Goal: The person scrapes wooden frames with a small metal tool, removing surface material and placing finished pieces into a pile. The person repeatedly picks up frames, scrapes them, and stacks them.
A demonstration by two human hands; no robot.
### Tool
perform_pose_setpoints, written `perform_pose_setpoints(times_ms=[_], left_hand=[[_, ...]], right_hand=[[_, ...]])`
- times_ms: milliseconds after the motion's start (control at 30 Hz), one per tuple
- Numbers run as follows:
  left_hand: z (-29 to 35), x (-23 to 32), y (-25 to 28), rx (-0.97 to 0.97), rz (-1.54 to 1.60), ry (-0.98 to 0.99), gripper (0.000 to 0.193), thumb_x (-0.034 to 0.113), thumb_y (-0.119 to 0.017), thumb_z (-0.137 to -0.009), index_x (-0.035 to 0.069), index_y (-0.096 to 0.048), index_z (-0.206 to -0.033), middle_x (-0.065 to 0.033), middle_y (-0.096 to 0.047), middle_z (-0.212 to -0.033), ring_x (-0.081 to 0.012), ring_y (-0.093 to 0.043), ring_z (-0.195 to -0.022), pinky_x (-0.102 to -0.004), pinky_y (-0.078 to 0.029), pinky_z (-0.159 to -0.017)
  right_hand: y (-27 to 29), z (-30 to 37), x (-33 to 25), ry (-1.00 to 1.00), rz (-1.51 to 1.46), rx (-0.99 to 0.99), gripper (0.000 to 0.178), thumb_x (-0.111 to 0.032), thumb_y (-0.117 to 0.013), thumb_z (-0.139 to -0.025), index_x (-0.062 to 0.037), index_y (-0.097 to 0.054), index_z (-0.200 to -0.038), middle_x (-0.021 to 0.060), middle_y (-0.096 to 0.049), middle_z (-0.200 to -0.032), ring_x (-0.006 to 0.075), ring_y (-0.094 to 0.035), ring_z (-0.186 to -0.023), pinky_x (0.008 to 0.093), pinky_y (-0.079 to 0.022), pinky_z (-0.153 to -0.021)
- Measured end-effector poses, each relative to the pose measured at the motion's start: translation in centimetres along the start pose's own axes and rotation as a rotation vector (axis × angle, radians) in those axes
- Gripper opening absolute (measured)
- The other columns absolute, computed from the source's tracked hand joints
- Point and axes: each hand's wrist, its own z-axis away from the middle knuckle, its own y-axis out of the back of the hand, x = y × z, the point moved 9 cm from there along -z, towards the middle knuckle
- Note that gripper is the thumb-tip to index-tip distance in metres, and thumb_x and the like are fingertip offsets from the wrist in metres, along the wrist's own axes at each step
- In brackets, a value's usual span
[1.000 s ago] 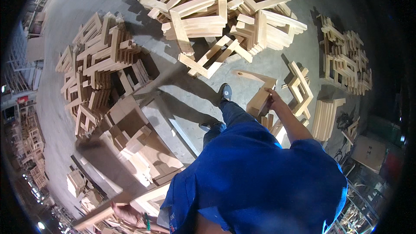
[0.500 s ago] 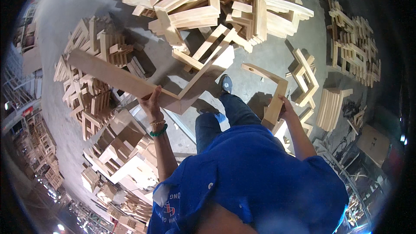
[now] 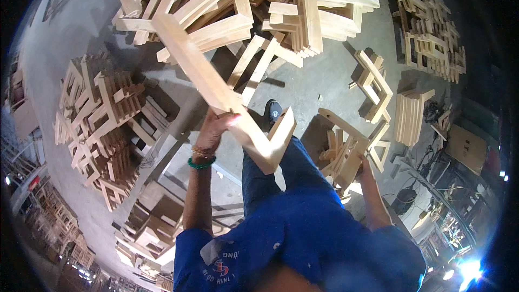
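My left hand (image 3: 212, 130) is closed around the long arm of an L-shaped wooden frame piece (image 3: 197, 67). That arm slants far and left across the floor, and its corner hangs over my legs with the short arm angled up to the right. On the right, my right hand (image 3: 366, 168) grips the near part of a second L-shaped wooden piece (image 3: 348, 152), whose other arm points away and left. Some of my right fingers are hidden behind the wood. More pale wooden pieces show just beside and beneath this second piece.
A large heap of L-shaped wooden pieces (image 3: 313, 19) lies ahead. Another pile (image 3: 94, 121) stands left. To the right are a few loose angled pieces (image 3: 378, 89), a neat stack (image 3: 410, 119), a farther pile (image 3: 432, 43) and a brown carton (image 3: 466, 147). My shoe (image 3: 274, 110) is on the grey floor.
The piece in my left hand has swung from pointing left to pointing farther ahead, its corner moving right over my legs. My right hand and its piece have dropped slightly nearer me.
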Motion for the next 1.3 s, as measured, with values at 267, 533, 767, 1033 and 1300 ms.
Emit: perform_pose_setpoints(times_ms=[267, 533, 767, 1033, 1300], left_hand=[[-4.9, -9.8, 0.4, -0.094, 0.016, -0.032, 0.055, 0.001, -0.068, -0.078, 0.001, -0.044, -0.127, -0.0149, -0.061, -0.115, -0.0214, -0.059, -0.108, -0.0349, -0.049, -0.091], [1.0, -12.0, 8.8, 0.240, -0.098, 0.148, 0.049, 0.002, -0.076, -0.071, 0.000, -0.057, -0.116, -0.0074, -0.064, -0.107, -0.0131, -0.060, -0.093, -0.0276, -0.052, -0.078], [3.8, -9.5, 12.9, 0.388, -0.100, 0.117, 0.048, 0.006, -0.076, -0.070, -0.001, -0.057, -0.113, -0.0118, -0.060, -0.113, -0.0219, -0.059, -0.105, -0.0375, -0.044, -0.097], [2.6, -15.5, 15.3, 0.538, 0.702, 0.004, 0.062, 0.016, -0.065, -0.086, 0.004, -0.035, -0.139, -0.0157, -0.051, -0.131, -0.0270, -0.048, -0.124, -0.0420, -0.039, -0.105], [-7.8, -22.8, 13.6, 0.390, 1.180, -0.018, 0.056, 0.034, -0.066, -0.087, 0.004, -0.046, -0.131, -0.0141, -0.054, -0.127, -0.0239, -0.053, -0.118, -0.0395, -0.046, -0.101]], right_hand=[[-1.6, -0.2, 4.7, -0.105, -0.013, 0.065, 0.050, -0.038, -0.052, -0.087, -0.0058, -0.052, -0.126, 0.0151, -0.064, -0.106, 0.0283, -0.064, -0.091, 0.0427, -0.055, -0.080], [-8.6, -4.7, 8.0, -0.160, -0.219, -0.105, 0.050, -0.028, -0.057, -0.088, -0.0014, -0.045, -0.128, 0.0213, -0.061, -0.110, 0.0304, -0.064, -0.092, 0.0434, -0.055, -0.081], [-13.5, -6.1, 6.5, -0.244, 0.002, -0.159, 0.056, -0.032, -0.059, -0.085, 0.0020, -0.044, -0.127, 0.0211, -0.061, -0.111, 0.0302, -0.063, -0.094, 0.0436, -0.054, -0.084], [-13.0, -5.4, 3.8, -0.201, 0.287, -0.106, 0.056, -0.035, -0.059, -0.085, 0.0052, -0.049, -0.122, 0.0169, -0.064, -0.107, 0.0231, -0.065, -0.087, 0.0373, -0.056, -0.076], [-6.9, -5.8, 4.5, -0.181, 0.188, 0.065, 0.058, -0.041, -0.058, -0.085, 0.0041, -0.052, -0.121, 0.0156, -0.065, -0.103, 0.0241, -0.065, -0.085, 0.0385, -0.056, -0.076]])
